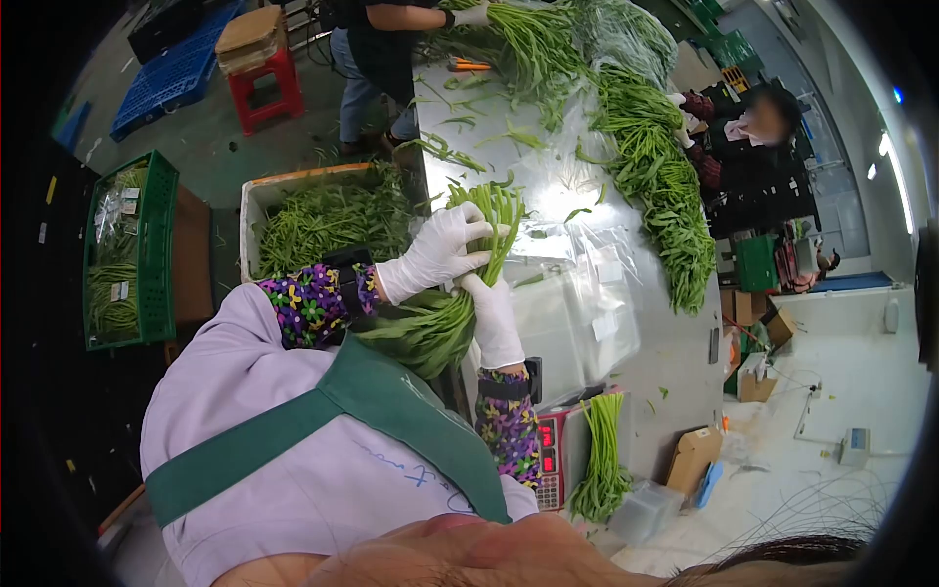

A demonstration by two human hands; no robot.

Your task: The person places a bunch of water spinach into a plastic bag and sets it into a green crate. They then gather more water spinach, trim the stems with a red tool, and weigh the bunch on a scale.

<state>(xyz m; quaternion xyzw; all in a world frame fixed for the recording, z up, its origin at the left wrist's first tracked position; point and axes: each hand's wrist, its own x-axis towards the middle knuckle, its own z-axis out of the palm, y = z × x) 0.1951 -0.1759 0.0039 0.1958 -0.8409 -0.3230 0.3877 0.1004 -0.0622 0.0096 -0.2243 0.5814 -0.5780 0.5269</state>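
Observation:
A bunch of long-stemmed leafy greens (425,328) is held at the near edge of the metal table (670,382), cut stems pointing away and leaves toward my apron. My left hand (440,252), in a white glove, has its fingers curled over the stems. Just below it, my right hand (494,318), gloved too, grips the same bunch, with its thumb against the stems. Part of the bunch is hidden behind my hands and sleeves. Flat clear plastic bags (587,308) lie beside my right hand.
A red scale (550,460) stands near my right forearm, with another bunch (603,460) alongside. A box of loose greens (328,225) is at my left. Greens (655,186) line the table's far side. Two co-workers handle greens across the table; orange-handled scissors (469,66) lie there.

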